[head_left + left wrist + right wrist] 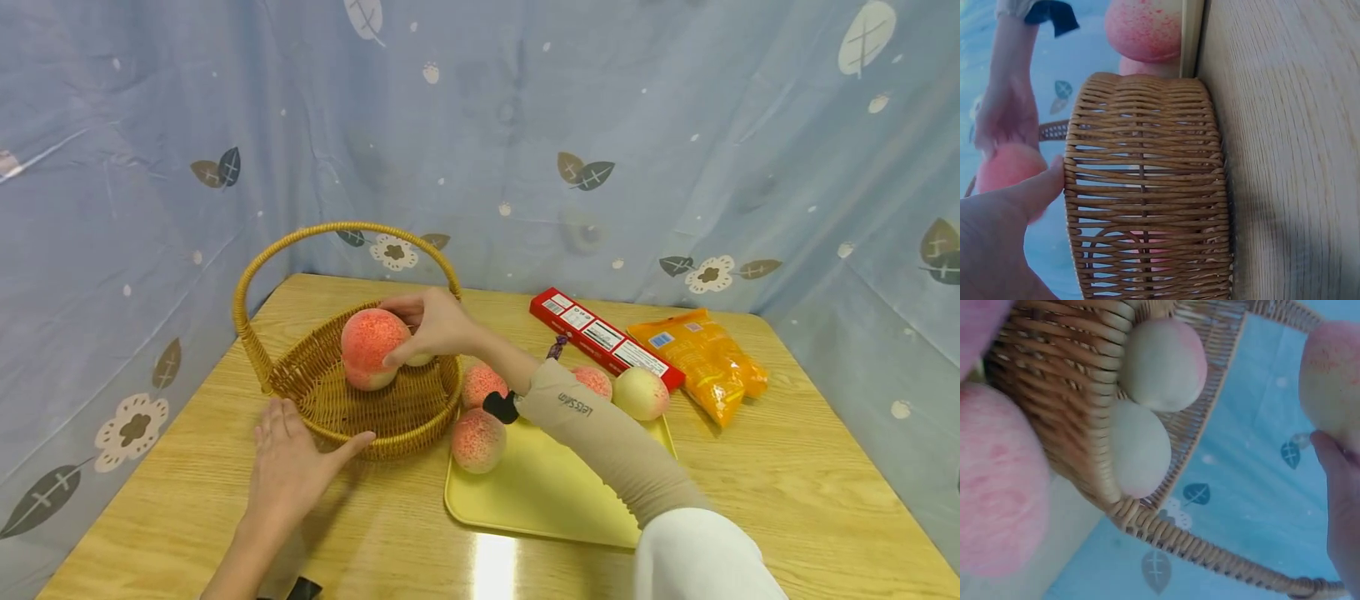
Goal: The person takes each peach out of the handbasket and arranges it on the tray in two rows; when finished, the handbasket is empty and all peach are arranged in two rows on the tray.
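My right hand grips a pink-speckled peach between thumb and fingers, over the wicker basket. In the right wrist view, this held peach is at the right edge, apart from two paler peaches inside the basket. Below the held peach, a basket peach shows its lower part; my right hand mostly hides the other. With fingers extended, my left hand rests at the basket's near left side. Its thumb touches the rim.
Right of the basket lies a yellow tray with several peaches on it. Behind it are a long red box and an orange packet. The basket's tall handle arches over its opening. A patterned curtain encloses the table.
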Available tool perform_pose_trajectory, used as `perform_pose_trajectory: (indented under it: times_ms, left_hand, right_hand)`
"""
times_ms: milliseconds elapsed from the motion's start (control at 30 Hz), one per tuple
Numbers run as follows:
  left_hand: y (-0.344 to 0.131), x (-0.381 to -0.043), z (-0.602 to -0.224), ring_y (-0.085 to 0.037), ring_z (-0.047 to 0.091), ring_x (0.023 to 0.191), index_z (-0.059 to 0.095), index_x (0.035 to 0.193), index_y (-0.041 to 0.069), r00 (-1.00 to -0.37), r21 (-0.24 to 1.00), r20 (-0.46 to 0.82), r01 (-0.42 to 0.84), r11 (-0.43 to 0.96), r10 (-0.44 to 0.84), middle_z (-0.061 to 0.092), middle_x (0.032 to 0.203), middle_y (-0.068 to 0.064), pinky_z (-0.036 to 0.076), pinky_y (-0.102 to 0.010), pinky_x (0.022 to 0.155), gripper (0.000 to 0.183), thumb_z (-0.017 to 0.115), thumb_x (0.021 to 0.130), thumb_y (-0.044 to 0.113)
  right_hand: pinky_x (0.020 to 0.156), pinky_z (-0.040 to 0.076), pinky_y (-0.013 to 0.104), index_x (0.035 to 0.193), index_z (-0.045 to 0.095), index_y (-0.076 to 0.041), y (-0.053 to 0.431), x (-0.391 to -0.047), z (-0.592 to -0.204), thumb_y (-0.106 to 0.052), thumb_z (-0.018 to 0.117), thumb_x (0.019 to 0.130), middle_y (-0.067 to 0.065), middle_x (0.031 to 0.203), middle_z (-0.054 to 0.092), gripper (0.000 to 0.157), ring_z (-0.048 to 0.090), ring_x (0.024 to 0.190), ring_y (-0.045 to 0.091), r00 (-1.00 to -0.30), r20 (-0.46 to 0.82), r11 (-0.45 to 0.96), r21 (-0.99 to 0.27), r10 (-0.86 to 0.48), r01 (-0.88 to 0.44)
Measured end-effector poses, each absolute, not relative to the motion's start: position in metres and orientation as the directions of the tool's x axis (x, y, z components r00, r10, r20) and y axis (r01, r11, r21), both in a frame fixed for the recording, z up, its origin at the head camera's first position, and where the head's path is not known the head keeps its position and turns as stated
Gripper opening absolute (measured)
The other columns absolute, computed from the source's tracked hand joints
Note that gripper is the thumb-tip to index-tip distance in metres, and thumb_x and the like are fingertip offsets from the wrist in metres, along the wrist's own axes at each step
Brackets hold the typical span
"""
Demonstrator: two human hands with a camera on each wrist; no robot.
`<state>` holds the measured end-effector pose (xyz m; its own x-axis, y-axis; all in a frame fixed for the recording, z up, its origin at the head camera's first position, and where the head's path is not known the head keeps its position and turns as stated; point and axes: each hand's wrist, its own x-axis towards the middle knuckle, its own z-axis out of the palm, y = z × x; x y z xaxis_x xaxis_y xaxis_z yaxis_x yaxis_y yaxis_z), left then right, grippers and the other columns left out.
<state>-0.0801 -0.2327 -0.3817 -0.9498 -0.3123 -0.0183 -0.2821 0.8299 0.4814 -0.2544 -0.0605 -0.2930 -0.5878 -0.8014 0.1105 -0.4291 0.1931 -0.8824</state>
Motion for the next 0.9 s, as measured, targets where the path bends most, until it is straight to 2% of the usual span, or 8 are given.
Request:
perform_pose_trajectory:
  times_ms: [100, 267, 433, 700, 900]
  left_hand:
    - [-0.233, -0.080, -0.381, -0.056, -0.001, 0.139, 0.001, 0.141, -0.027, -0.950, 0.478, -0.010, -0.278, 0.833, -0.312, -0.002, 0.148, -0.046, 0.003, -0.063, 0.113, 0.128, 0.059, 0.082, 0.071]
    - [-0.233, -0.080, -0.382, -0.056, -0.002, 0.139, 0.000, 0.140, -0.026, -0.951, 0.479, -0.017, -0.280, 0.832, -0.310, -0.004, 0.148, -0.046, 0.002, -0.062, 0.114, 0.129, 0.058, 0.081, 0.073]
    - [-0.233, -0.080, -0.382, -0.056, -0.002, 0.140, 0.001, 0.141, -0.026, -0.952, 0.482, -0.007, -0.272, 0.833, -0.306, -0.004, 0.148, -0.046, 0.003, -0.062, 0.114, 0.128, 0.058, 0.081, 0.072]
    - [-0.233, -0.082, -0.382, -0.056, -0.004, 0.139, -0.002, 0.140, -0.026, -0.952, 0.469, -0.046, -0.287, 0.835, -0.301, -0.008, 0.148, -0.045, 0.000, -0.062, 0.113, 0.129, 0.056, 0.082, 0.073]
    - [-0.234, -0.083, -0.381, -0.057, -0.005, 0.138, -0.003, 0.140, -0.026, -0.952, 0.467, -0.045, -0.288, 0.836, -0.303, -0.008, 0.147, -0.045, 0.001, -0.063, 0.113, 0.130, 0.055, 0.082, 0.074]
  right_hand:
    - [0.087, 0.055, 0.026, 0.133, 0.054, 0.007, -0.045, -0.247, -0.293, 0.003, 0.083, 0.068, 0.019, 0.131, 0.059, 0.071, 0.062, 0.115, 0.023, -0.631, 0.114, 0.162, -0.918, -0.767, -0.362]
    - [0.089, 0.054, 0.030, 0.137, 0.048, 0.008, -0.019, -0.232, -0.302, 0.006, 0.079, 0.072, 0.021, 0.134, 0.056, 0.073, 0.060, 0.118, 0.028, -0.699, 0.039, 0.155, -0.965, -0.714, -0.213]
    - [0.091, 0.054, 0.036, 0.140, 0.046, 0.007, 0.012, -0.218, -0.313, 0.007, 0.074, 0.075, 0.023, 0.134, 0.055, 0.071, 0.058, 0.119, 0.032, -0.731, -0.040, 0.139, -0.988, -0.681, -0.075]
    - [0.091, 0.053, 0.041, 0.138, 0.046, 0.010, 0.056, -0.209, -0.329, 0.008, 0.075, 0.074, 0.026, 0.135, 0.053, 0.070, 0.056, 0.121, 0.036, -0.769, -0.011, 0.072, -0.996, -0.639, -0.045]
    - [0.090, 0.054, 0.041, 0.139, 0.044, 0.012, 0.080, -0.205, -0.337, 0.009, 0.075, 0.073, 0.028, 0.136, 0.051, 0.073, 0.054, 0.123, 0.038, -0.798, -0.062, 0.084, -0.996, -0.599, 0.014]
